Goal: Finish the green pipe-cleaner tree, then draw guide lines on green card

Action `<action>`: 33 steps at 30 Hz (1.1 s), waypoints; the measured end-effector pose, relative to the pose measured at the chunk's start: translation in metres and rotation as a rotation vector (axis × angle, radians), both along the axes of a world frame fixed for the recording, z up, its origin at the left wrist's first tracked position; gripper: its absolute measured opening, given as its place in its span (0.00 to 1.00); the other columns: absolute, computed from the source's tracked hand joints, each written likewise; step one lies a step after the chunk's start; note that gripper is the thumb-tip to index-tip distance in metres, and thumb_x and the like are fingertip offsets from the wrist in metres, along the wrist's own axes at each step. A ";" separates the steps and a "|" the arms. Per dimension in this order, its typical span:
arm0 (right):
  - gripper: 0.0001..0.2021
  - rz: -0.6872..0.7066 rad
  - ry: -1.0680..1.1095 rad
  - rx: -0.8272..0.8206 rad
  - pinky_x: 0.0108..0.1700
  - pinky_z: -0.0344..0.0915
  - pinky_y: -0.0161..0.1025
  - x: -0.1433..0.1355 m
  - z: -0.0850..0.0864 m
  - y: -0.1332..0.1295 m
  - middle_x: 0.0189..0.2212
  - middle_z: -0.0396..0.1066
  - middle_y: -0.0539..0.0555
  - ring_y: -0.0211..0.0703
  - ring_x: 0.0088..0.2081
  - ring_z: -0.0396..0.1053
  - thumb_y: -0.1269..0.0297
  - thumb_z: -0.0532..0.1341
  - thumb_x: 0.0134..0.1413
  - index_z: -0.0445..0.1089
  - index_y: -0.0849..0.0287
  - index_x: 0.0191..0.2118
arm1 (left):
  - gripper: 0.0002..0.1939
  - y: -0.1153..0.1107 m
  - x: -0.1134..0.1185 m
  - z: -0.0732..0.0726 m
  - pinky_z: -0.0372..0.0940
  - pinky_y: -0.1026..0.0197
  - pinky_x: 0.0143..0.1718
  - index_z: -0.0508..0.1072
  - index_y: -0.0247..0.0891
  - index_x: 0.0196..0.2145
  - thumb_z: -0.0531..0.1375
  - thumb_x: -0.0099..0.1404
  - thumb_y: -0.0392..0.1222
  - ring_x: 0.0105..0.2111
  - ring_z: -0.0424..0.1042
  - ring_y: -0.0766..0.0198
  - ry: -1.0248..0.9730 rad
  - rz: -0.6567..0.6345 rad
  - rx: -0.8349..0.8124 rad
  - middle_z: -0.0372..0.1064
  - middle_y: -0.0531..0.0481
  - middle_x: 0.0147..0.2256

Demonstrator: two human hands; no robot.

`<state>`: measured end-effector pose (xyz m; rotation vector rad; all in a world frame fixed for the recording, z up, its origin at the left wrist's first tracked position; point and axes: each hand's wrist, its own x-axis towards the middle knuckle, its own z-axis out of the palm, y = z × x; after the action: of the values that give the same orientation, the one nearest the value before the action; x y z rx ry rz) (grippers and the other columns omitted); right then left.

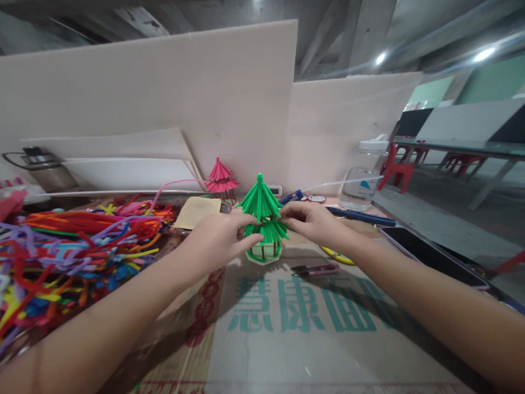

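Note:
A small green two-tiered pavilion (262, 203) made of pipe cleaners stands upright on the table in front of me, its brown posts on a pale base edged in green. My left hand (223, 236) is at its left side, thumb and forefinger closed around the edge of the lower roof. From the right, my right hand (307, 220) pinches the pavilion between the two roofs. The fingertips of both hands are partly hidden by the green strips. Just right of the base lie thread snips (315, 269).
A heap of coloured pipe cleaners (82, 246) covers the left side. Behind stands a pink pavilion (221, 178) near a beige pad (197, 212). On the right are a clear water bottle (363, 175), a phone (432, 254), a yellow ring-shaped item (336, 255) and dark blue pliers-like tools (361, 215).

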<state>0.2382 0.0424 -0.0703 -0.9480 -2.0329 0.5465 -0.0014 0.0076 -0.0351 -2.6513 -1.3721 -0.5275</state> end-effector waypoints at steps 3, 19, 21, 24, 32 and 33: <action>0.07 0.005 -0.017 -0.008 0.40 0.68 0.39 0.000 0.000 0.000 0.33 0.78 0.53 0.42 0.36 0.73 0.68 0.60 0.57 0.76 0.59 0.37 | 0.16 0.000 0.000 0.000 0.56 0.63 0.27 0.80 0.39 0.47 0.62 0.69 0.51 0.25 0.71 0.62 -0.005 0.000 -0.003 0.75 0.50 0.28; 0.07 0.009 -0.045 -0.019 0.41 0.67 0.39 0.001 0.001 0.000 0.33 0.78 0.54 0.42 0.38 0.74 0.71 0.60 0.58 0.77 0.61 0.38 | 0.17 0.001 -0.002 0.000 0.53 0.62 0.28 0.80 0.38 0.46 0.62 0.69 0.52 0.26 0.70 0.61 0.016 0.011 -0.038 0.75 0.50 0.28; 0.07 0.007 -0.040 -0.016 0.40 0.67 0.38 0.001 0.001 0.001 0.33 0.78 0.54 0.42 0.37 0.74 0.72 0.60 0.58 0.77 0.61 0.38 | 0.17 0.003 -0.004 0.001 0.53 0.61 0.29 0.80 0.38 0.45 0.61 0.69 0.53 0.27 0.70 0.61 0.021 0.007 -0.026 0.75 0.50 0.29; 0.07 0.005 -0.031 -0.015 0.39 0.67 0.38 -0.001 -0.001 0.001 0.34 0.78 0.53 0.42 0.37 0.74 0.71 0.60 0.58 0.77 0.60 0.38 | 0.16 0.005 -0.008 0.005 0.54 0.61 0.31 0.80 0.41 0.45 0.59 0.70 0.52 0.29 0.70 0.62 -0.004 -0.017 -0.040 0.76 0.51 0.31; 0.10 -0.046 -0.134 -0.041 0.37 0.64 0.38 0.023 0.028 -0.002 0.34 0.79 0.53 0.43 0.35 0.73 0.61 0.61 0.59 0.77 0.58 0.41 | 0.24 0.005 -0.018 0.024 0.46 0.59 0.27 0.60 0.40 0.20 0.52 0.70 0.54 0.21 0.57 0.66 -0.207 0.047 0.106 0.55 0.56 0.18; 0.11 -0.035 -0.199 -0.073 0.36 0.63 0.37 0.032 0.035 -0.001 0.33 0.78 0.52 0.43 0.35 0.73 0.58 0.61 0.60 0.77 0.58 0.41 | 0.23 0.007 -0.021 0.026 0.46 0.59 0.27 0.59 0.40 0.21 0.51 0.71 0.53 0.21 0.56 0.65 -0.230 0.066 0.125 0.54 0.56 0.18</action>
<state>0.2702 0.0412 -0.0353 -1.1178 -2.1806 0.5284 -0.0220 0.0150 -0.0095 -2.4999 -1.4262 -0.9019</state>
